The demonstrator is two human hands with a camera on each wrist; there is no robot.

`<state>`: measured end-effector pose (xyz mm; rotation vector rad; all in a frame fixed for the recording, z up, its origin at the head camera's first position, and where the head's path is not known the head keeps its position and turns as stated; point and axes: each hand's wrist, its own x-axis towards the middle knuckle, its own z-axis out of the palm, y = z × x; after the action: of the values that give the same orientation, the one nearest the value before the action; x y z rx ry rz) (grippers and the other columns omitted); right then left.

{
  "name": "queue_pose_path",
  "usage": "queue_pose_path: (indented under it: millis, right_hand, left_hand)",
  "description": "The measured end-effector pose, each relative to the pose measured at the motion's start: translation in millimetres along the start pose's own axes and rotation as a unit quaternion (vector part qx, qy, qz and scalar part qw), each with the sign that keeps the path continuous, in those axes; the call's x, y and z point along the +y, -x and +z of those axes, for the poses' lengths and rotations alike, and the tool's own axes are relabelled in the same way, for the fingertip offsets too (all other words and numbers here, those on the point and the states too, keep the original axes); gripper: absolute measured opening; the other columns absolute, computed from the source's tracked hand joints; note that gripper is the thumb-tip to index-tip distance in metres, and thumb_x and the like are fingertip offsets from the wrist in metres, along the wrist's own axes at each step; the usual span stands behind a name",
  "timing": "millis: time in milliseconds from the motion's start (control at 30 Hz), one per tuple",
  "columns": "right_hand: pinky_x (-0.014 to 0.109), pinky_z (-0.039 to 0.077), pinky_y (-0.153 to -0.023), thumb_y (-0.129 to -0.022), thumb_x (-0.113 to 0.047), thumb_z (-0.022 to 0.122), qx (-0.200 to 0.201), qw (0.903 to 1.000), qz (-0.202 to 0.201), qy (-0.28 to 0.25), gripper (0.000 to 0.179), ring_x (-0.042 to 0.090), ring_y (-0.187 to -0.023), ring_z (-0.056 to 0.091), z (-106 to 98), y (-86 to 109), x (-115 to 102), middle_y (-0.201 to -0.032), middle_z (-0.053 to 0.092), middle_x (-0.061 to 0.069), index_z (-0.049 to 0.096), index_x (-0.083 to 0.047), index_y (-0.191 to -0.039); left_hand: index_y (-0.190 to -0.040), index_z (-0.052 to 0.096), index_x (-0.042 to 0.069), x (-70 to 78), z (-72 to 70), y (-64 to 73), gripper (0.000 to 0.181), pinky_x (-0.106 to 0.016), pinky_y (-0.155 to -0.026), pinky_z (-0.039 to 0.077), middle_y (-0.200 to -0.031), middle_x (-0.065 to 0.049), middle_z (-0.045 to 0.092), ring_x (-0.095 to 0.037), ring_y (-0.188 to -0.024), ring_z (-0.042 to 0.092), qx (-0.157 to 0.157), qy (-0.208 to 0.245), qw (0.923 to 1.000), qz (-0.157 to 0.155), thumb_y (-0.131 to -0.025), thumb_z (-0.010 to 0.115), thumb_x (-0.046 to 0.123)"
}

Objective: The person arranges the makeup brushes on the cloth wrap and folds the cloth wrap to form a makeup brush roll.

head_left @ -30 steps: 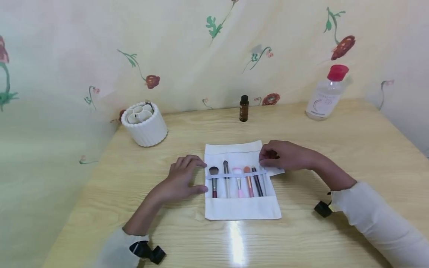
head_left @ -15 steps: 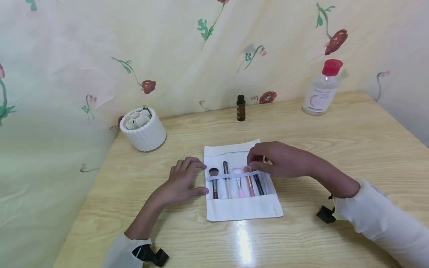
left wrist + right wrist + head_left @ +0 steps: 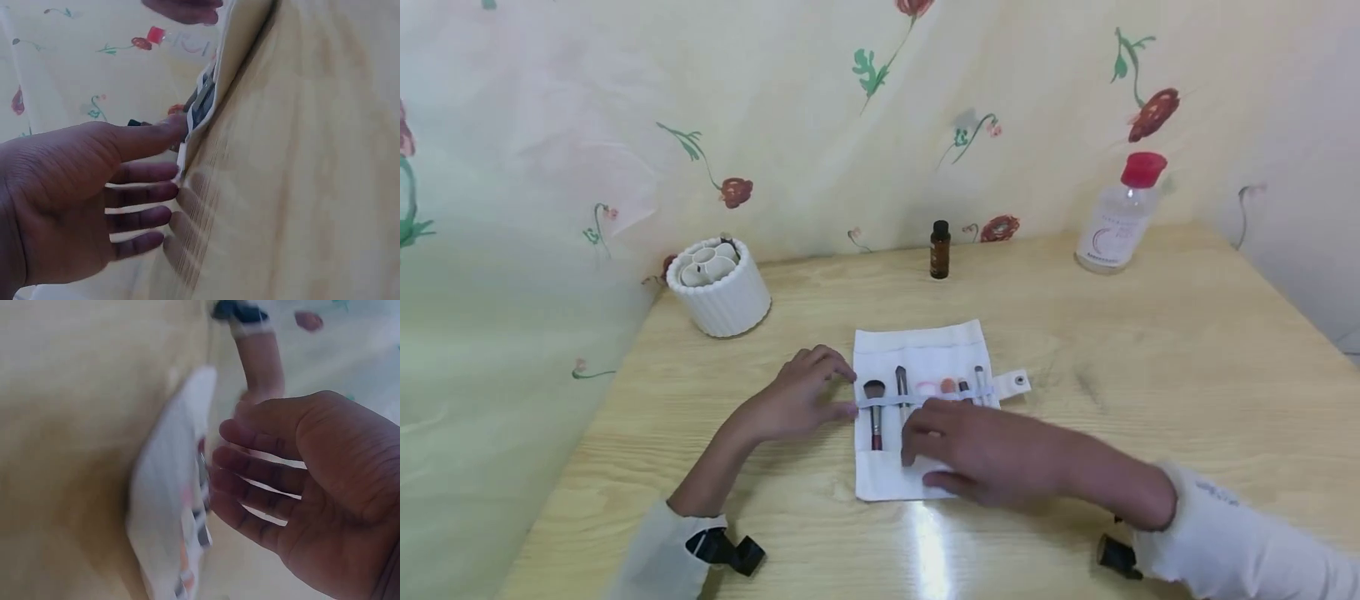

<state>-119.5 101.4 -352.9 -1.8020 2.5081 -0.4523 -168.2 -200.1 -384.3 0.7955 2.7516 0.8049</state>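
A white cloth brush roll [image 3: 917, 342] lies spread on the wooden table, with several makeup brushes tucked under its elastic band. At its left side is a fluffy dark brush [image 3: 874, 390]; a slimmer brush [image 3: 901, 381] stands beside it. My left hand [image 3: 801, 396] rests with thumb and fingertips at the roll's left edge, its fingers extended in the left wrist view. My right hand [image 3: 988, 450] is over the lower right of the roll, covering the lower parts of several brushes. The right wrist view shows its fingers [image 3: 250, 469] loosely bent, holding nothing.
A strap with a snap button [image 3: 1017, 382] sticks out from the roll's right side. Behind stand a white ribbed holder [image 3: 721, 292] at left, a small brown bottle [image 3: 939, 250] and a clear bottle with red cap [image 3: 1116, 225] against the flowered wall covering.
My right hand has moved from the roll's upper right down and left over its lower part, uncovering the snap strap and the rightmost brush. My left hand stays at the left edge.
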Motion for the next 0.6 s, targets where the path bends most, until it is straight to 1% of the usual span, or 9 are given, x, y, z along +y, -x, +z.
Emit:
queue_pose_path:
  millis: [33, 67, 133, 233, 300, 367, 467, 533, 600]
  right_hand:
    - [0.032, 0.047, -0.1, -0.097, -0.03, 0.066, -0.004, 0.9999, -0.009, 0.006, 0.026, 0.012, -0.118, 0.054, 3, -1.3, -4, -0.126, 0.06, -0.004, 0.064, -0.019, -0.12]
    - [0.033, 0.045, -0.102, -0.098, -0.031, 0.066, -0.009, 0.9997, -0.017, 0.013, 0.027, 0.012, -0.122, 0.053, 6, -2.8, -7, -0.129, 0.059, -0.004, 0.063, -0.019, -0.122]
    - [0.033, 0.043, -0.104, -0.098, -0.03, 0.066, -0.007, 0.9985, -0.043, 0.031, 0.029, 0.014, -0.125, 0.051, 14, -6.7, -13, -0.133, 0.058, -0.003, 0.062, -0.019, -0.124]
    - [0.032, 0.042, -0.104, -0.098, -0.03, 0.065, 0.003, 0.9959, -0.069, 0.058, 0.03, 0.015, -0.125, 0.05, 28, -13.1, -22, -0.134, 0.058, -0.003, 0.062, -0.018, -0.126]
    - [0.032, 0.042, -0.103, -0.099, -0.03, 0.063, 0.009, 0.995, -0.071, 0.07, 0.03, 0.015, -0.123, 0.051, 33, -14.8, -27, -0.132, 0.06, -0.004, 0.062, -0.019, -0.126]
    - [0.031, 0.043, -0.1, -0.099, -0.03, 0.062, 0.011, 0.9953, -0.06, 0.075, 0.029, 0.014, -0.119, 0.052, 35, -13.4, -30, -0.126, 0.061, -0.006, 0.062, -0.019, -0.126]
    - [0.031, 0.044, -0.097, -0.1, -0.03, 0.061, 0.007, 0.9964, -0.033, 0.078, 0.025, 0.013, -0.111, 0.053, 28, -7.0, -28, -0.117, 0.064, -0.01, 0.063, -0.021, -0.123]
    - [0.031, 0.044, -0.095, -0.099, -0.027, 0.062, 0.004, 0.9974, -0.007, 0.071, 0.021, 0.012, -0.106, 0.055, 17, -0.3, -22, -0.111, 0.065, -0.011, 0.065, -0.021, -0.119]
    - [0.032, 0.045, -0.094, -0.099, -0.024, 0.062, -0.003, 0.9978, 0.024, 0.061, 0.016, 0.01, -0.102, 0.055, 3, 7.9, -13, -0.106, 0.066, -0.013, 0.067, -0.021, -0.114]
  left_hand:
    - [-0.129, 0.058, 0.016, -2.0, -1.1, -2.1, 0.045, -0.042, -0.097, 0.04, -0.131, 0.002, 0.05, -0.021, -0.114, 0.049, 0.01, 0.015, 0.9998, 0.004, -0.092, 0.074, 0.035]
    - [-0.131, 0.058, 0.016, -4.1, -2.3, -3.7, 0.043, -0.041, -0.096, 0.042, -0.132, 0.001, 0.049, -0.021, -0.115, 0.05, 0.02, 0.023, 0.9995, 0.01, -0.094, 0.072, 0.033]
    - [-0.137, 0.055, 0.014, -9.7, -4.2, -4.9, 0.044, -0.043, -0.096, 0.044, -0.14, -0.003, 0.047, -0.024, -0.119, 0.049, 0.038, 0.02, 0.9986, 0.033, -0.097, 0.068, 0.026]
    - [-0.145, 0.051, 0.012, -18.1, -5.7, -1.6, 0.047, -0.049, -0.099, 0.04, -0.153, -0.007, 0.04, -0.03, -0.125, 0.044, 0.05, -0.041, 0.9958, 0.066, -0.1, 0.063, 0.017]
    - [-0.146, 0.051, 0.011, -21.9, -5.5, 2.0, 0.047, -0.055, -0.099, 0.037, -0.156, -0.009, 0.039, -0.033, -0.126, 0.043, 0.048, -0.073, 0.9931, 0.078, -0.1, 0.062, 0.013]
    - [-0.145, 0.053, 0.011, -23.2, -4.6, 4.5, 0.045, -0.059, -0.097, 0.036, -0.155, -0.01, 0.042, -0.034, -0.125, 0.044, 0.037, -0.083, 0.9929, 0.076, -0.101, 0.061, 0.012]
    - [-0.14, 0.057, 0.01, -21.5, -2.9, 1.9, 0.04, -0.062, -0.097, 0.035, -0.148, -0.011, 0.048, -0.035, -0.127, 0.044, 0.035, -0.075, 0.9943, 0.068, -0.101, 0.061, 0.012]
    - [-0.136, 0.06, 0.009, -17.6, -2.1, -5.9, 0.035, -0.06, -0.097, 0.036, -0.142, -0.01, 0.052, -0.033, -0.125, 0.044, 0.045, -0.071, 0.9943, 0.065, -0.101, 0.061, 0.013]
    - [-0.129, 0.063, 0.008, -11.8, -1.7, -16.7, 0.029, -0.056, -0.094, 0.038, -0.135, -0.008, 0.054, -0.031, -0.119, 0.046, 0.06, -0.067, 0.9935, 0.07, -0.101, 0.061, 0.013]
